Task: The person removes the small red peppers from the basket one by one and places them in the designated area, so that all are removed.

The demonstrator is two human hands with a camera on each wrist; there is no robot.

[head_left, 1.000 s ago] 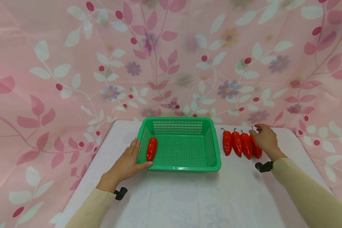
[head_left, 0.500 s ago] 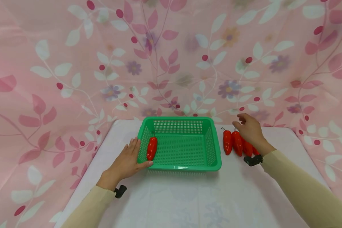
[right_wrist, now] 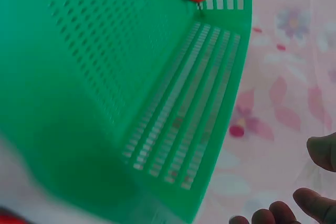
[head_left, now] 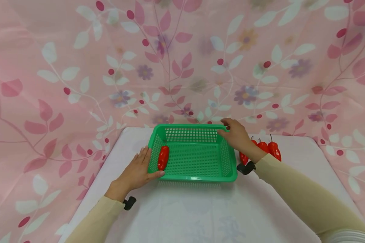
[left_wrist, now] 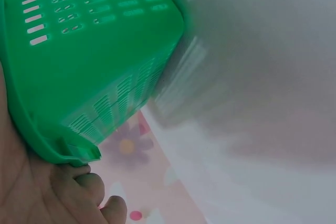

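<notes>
A green plastic basket point(head_left: 188, 179) stands on the white-covered table, and one red pepper point(head_left: 163, 158) lies inside along its left side. My left hand point(head_left: 135, 173) rests against the basket's left front corner, fingers straight along the side and thumb on the front rim. Over the basket's right back corner hovers my right hand point(head_left: 238, 136), which holds nothing; its thumb and fingers are apart in the right wrist view. Several more red peppers lie in a row right of the basket, among them the rightmost pepper point(head_left: 274, 151). My right hand and wrist partly cover the nearer ones.
A white cloth point(head_left: 188, 212) covers the table, and a pink flowered curtain point(head_left: 182, 67) hangs close behind it. A small black device point(head_left: 246, 167) sits on my right wrist, close to the basket's right wall.
My right hand has moved left from the rightmost pepper, across the row, to above the basket's right back corner. It carries nothing. The left hand, basket and peppers stay put.
</notes>
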